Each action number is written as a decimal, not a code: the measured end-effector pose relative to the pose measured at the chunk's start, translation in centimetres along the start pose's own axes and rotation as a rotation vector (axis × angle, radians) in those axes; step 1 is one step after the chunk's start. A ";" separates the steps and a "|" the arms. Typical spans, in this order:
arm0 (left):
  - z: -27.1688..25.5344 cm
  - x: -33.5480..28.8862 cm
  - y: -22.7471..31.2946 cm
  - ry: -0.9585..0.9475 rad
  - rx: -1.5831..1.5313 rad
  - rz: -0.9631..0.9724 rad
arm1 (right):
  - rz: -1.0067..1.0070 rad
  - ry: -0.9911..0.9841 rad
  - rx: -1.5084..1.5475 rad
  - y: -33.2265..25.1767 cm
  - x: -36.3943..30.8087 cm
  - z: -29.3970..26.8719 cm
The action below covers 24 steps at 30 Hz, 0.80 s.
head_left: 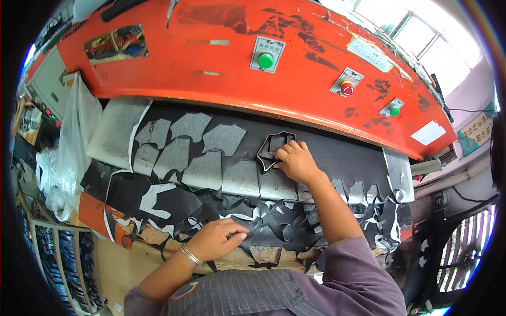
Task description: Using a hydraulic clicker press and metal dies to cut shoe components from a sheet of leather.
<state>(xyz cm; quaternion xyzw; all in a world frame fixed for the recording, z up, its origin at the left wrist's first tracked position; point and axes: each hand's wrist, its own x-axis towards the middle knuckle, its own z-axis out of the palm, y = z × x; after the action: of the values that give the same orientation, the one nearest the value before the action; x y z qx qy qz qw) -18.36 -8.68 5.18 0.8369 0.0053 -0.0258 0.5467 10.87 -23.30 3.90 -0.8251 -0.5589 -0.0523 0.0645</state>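
While the right hand point(296, 161) pinches the near right side of one cutting die point(271, 150) between thumb and fingers, the left hand point(219, 239) hovers or rests over the front edge, fingers loosely bent together with the thumb close to them; whether it grips a scrap I cannot tell. That single die lies on the black sheet material point(321, 155), right of a back row of three pale shapes point(224, 138); more such shapes, some partly covered by the right forearm, run in a row nearer the person.

Thin-walled and dark, the die has an angular, pointed outline with a squarish frame inside. The sheet looks smooth and matt, the shapes grey and speckled, fading to white in places. Narrow, curling black offcuts point(263, 231) tangle along the front, with pale strips among them. Silvery bangles point(191, 254) circle the left wrist.

Behind stands the scuffed orange-red beam point(211, 79) of a press, carrying two green buttons point(265, 61) and one red button point(347, 88). A clear plastic bag point(79, 131) hangs at left, above a metal rack point(55, 258); a bright window point(421, 39) shows upper right.
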 end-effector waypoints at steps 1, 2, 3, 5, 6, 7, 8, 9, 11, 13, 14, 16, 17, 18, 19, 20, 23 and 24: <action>-0.3 0.7 0.0 0.030 -0.043 -0.019 | -0.060 0.039 0.012 0.1 -0.2 0.1; -0.6 1.4 -0.1 0.057 -0.087 -0.036 | -0.117 0.078 0.022 0.1 -0.6 0.1; -1.0 2.2 -0.2 -0.013 -0.076 -0.076 | -0.112 0.065 0.013 0.1 -1.4 0.0; -0.7 3.1 -1.4 0.088 -0.038 -0.026 | -0.012 0.293 0.130 -2.0 -2.7 -1.3; -0.3 3.8 -2.0 0.189 0.010 0.025 | 0.077 0.378 0.222 -2.8 -3.6 -1.8; 0.0 4.7 -2.0 0.174 -0.003 0.037 | 0.098 0.402 0.322 -3.4 -5.3 -2.6; 0.3 5.8 -2.0 0.162 0.026 0.054 | 0.119 0.427 0.425 -4.0 -6.9 -3.1; 0.7 7.0 -2.0 0.151 0.056 0.071 | 0.184 0.406 0.548 -5.1 -8.3 -3.3; 1.4 10.0 -2.6 0.255 0.174 0.179 | 0.287 0.419 0.918 -7.3 -11.0 -1.9; 1.7 12.9 -2.3 0.276 0.258 0.155 | 0.385 0.385 1.282 -8.9 -13.4 -0.6; 1.5 14.2 -1.7 0.285 0.325 0.121 | 0.381 0.399 1.434 -9.7 -13.5 -0.7; 0.5 16.8 -0.5 0.214 0.416 0.054 | 0.407 0.355 1.223 -8.4 -14.4 -0.9; 0.1 18.2 -0.2 0.200 0.394 -0.083 | 0.386 0.329 0.980 -7.1 -13.8 -1.9; -0.2 19.3 -0.1 0.189 0.372 -0.224 | 0.359 0.300 0.741 -5.8 -13.1 -2.8; -0.5 20.5 -0.3 0.194 0.381 -0.228 | 0.244 0.277 0.512 -3.7 -12.3 -3.0; -0.4 22.0 -0.5 0.243 0.413 -0.304 | 0.134 0.250 0.271 -1.1 -11.6 -3.1; 0.5 24.1 -0.9 0.271 0.532 -0.408 | 0.044 0.251 0.075 4.5 -9.7 -2.1; 0.9 24.4 -1.1 0.244 0.616 -0.436 | -0.023 0.208 0.032 5.9 -9.3 -1.6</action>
<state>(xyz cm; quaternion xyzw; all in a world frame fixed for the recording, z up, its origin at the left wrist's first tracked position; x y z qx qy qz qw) 5.95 -9.49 2.62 0.9379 0.2398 -0.0423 0.2471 12.92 -34.31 3.75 -0.8075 -0.5595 -0.1297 0.1346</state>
